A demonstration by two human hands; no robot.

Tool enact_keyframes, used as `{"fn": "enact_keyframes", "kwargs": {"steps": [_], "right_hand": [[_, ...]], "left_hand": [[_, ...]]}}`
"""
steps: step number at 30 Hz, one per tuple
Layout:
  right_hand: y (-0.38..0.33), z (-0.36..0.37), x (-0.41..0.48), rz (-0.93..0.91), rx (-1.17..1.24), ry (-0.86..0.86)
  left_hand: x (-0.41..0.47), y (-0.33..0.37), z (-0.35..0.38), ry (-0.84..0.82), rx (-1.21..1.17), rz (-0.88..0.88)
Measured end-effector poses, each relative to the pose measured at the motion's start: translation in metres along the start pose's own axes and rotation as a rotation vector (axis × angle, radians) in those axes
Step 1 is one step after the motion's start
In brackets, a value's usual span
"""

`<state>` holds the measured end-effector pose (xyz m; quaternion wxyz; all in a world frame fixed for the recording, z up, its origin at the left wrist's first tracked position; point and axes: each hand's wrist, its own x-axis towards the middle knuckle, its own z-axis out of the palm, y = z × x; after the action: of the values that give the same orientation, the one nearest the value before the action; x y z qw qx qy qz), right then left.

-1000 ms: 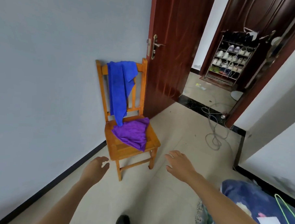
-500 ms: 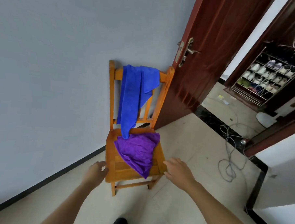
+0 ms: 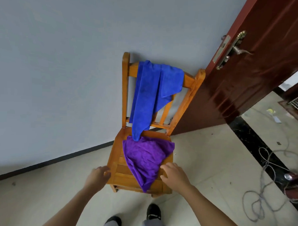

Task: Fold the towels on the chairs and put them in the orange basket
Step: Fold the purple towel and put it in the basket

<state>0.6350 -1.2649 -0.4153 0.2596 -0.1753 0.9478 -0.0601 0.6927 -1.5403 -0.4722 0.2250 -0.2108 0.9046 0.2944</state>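
Fingers [image 3: 166, 167] of the right hand [image 3: 174, 177] are hanging loosely curled, gripping nothing, just beside the purple towel [image 3: 146, 157], which is lying crumpled between both hands on the chair [image 3: 116, 156] seat. The left hand [image 3: 97, 176] is hovering relaxed at the seat's front corner, holding nothing. Beyond the fingers, the blue towel [image 3: 150, 95] is draping over the chair back, its tip reaching the purple one.
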Motion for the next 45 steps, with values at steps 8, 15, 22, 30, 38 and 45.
{"fn": "enact_keyframes", "kwargs": {"steps": [8,15,22,30,38,45], "right_hand": [[0.047,-0.004,0.058,-0.127,0.090,-0.110],[0.050,0.046,0.093,-0.168,0.110,-0.263],[0.056,0.125,0.149,-0.092,0.110,-0.276],[0.077,0.209,0.183,-0.076,0.052,-0.195],[0.077,0.223,0.188,-0.033,0.097,-0.038],[0.087,0.159,0.151,0.281,0.403,-0.017]], "left_hand": [[-0.002,0.042,0.046,0.158,-0.490,-0.341],[-0.016,0.034,0.086,0.130,-0.595,-0.549],[0.042,0.026,0.137,0.026,-0.535,-0.553],[0.123,0.035,0.218,-0.040,-0.695,-0.576],[0.163,0.044,0.242,0.016,-0.600,-0.690],[0.114,0.056,0.191,0.127,-0.801,-0.743]]}}
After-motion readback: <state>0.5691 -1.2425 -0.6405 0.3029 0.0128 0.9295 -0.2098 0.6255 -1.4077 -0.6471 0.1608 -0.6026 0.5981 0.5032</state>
